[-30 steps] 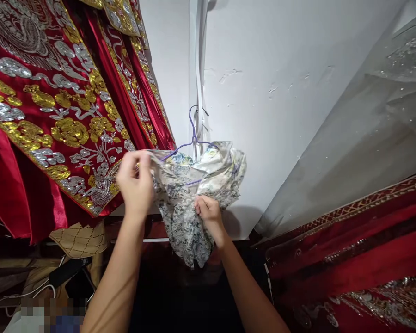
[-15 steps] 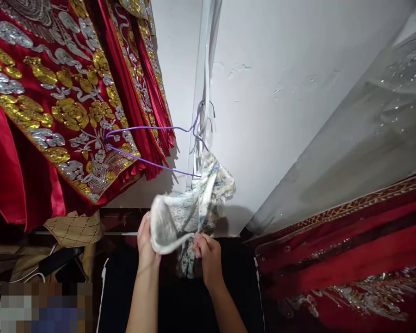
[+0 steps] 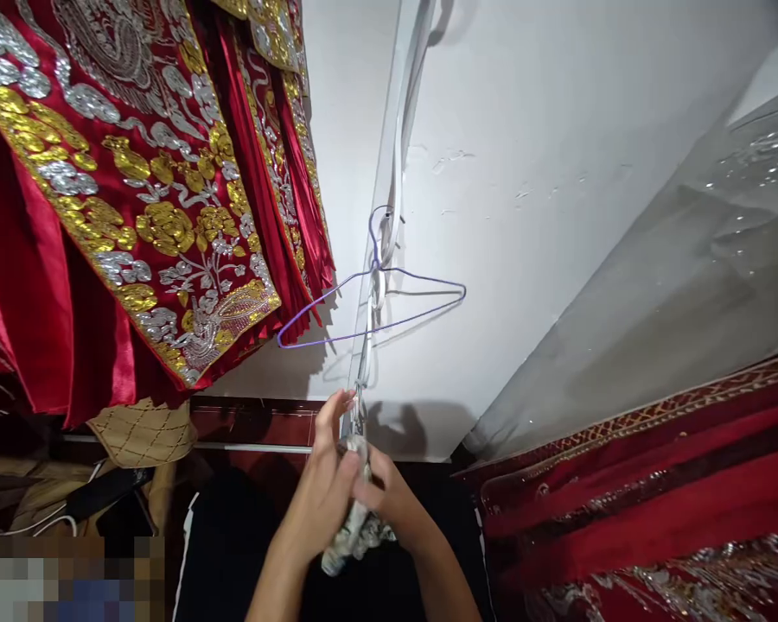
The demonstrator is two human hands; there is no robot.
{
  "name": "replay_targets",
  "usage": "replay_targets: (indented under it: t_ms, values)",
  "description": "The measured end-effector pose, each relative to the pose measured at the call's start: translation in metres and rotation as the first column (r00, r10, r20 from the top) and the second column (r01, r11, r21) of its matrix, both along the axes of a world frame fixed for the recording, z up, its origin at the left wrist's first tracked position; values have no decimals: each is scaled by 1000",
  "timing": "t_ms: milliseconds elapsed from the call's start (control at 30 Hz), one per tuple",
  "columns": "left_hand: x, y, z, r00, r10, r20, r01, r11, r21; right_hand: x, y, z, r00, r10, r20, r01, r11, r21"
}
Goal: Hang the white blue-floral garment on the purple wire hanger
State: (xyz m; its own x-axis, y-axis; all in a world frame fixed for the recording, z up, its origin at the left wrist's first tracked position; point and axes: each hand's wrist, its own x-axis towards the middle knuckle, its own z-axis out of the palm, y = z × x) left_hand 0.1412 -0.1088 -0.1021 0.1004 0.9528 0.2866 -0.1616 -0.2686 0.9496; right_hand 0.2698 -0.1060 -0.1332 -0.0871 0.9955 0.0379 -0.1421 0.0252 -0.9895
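Note:
My left hand [image 3: 324, 497] and my right hand [image 3: 392, 501] are pressed together low in the middle, both closed around a bunched white cloth with a blue-grey floral print [image 3: 353, 536]. Only a small wad of the cloth shows between and below the fingers. Above them a bare purple wire hanger [image 3: 389, 302] hangs on the white wall from a hook beside a white strip [image 3: 389, 173]. Nothing is on the hanger.
Red garments with gold and silver embroidery [image 3: 136, 199] hang at the upper left. A red embroidered fabric [image 3: 654, 492] and a clear plastic cover [image 3: 687, 259] fill the right. A tan quilted item [image 3: 143, 432] and cables lie at the lower left.
The printed cloth came fully off the purple hanger and was drawn down and bunched between both hands. The hanger swung back and now hangs bare against the wall.

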Motion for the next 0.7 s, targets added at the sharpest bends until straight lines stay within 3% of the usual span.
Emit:
replay_targets:
  t_ms: [67,133,233,367,500,600,700]
  values:
    - [-11,7,-5,982,-148,-120,147,989,-19,12,3,14,979,140,145,-153,985,83]
    - [-16,12,-10,920,-280,-274,276,960,-53,28,13,32,958,143,247,-189,966,177]
    - [-17,17,-14,822,-305,-480,299,950,-92,51,41,64,936,-30,349,-92,940,328]
    - [-33,32,-2,712,-152,-686,143,987,-71,61,95,92,860,-440,258,226,783,580]
    - [-71,51,15,594,-132,-793,107,991,-85,65,144,84,811,-511,284,218,715,664]
    - [-102,60,22,453,-115,-884,42,993,-107,78,165,69,764,-551,336,180,682,709]
    - [-126,69,24,320,-107,-941,20,994,-106,92,174,60,705,-497,506,41,741,670]
